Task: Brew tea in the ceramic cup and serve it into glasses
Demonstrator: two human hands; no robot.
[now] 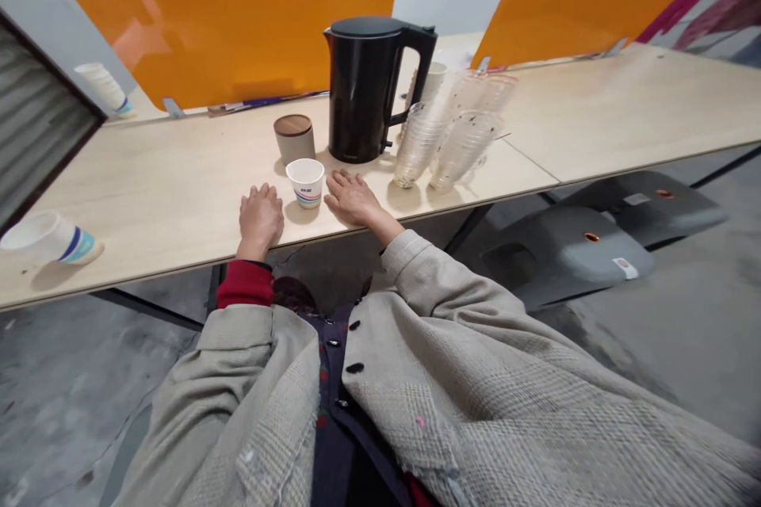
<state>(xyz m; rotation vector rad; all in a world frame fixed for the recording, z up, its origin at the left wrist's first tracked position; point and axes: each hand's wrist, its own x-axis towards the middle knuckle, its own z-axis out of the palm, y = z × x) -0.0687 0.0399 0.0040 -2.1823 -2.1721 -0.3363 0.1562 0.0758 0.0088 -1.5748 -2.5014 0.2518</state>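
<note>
Both my hands rest palm down on the light wooden desk, one on each side of a small white paper cup with coloured stripes. My left hand lies flat just left of the cup, fingers loosely curled and holding nothing. My right hand lies flat just right of it, fingers stretched out. Behind the cup stand a beige canister with a brown wooden lid and a black electric kettle.
Two stacks of clear plastic cups lie tipped right of the kettle. A stack of paper cups lies at the desk's left edge, another stands far left. Orange dividers back the desk. Grey chair parts sit below right.
</note>
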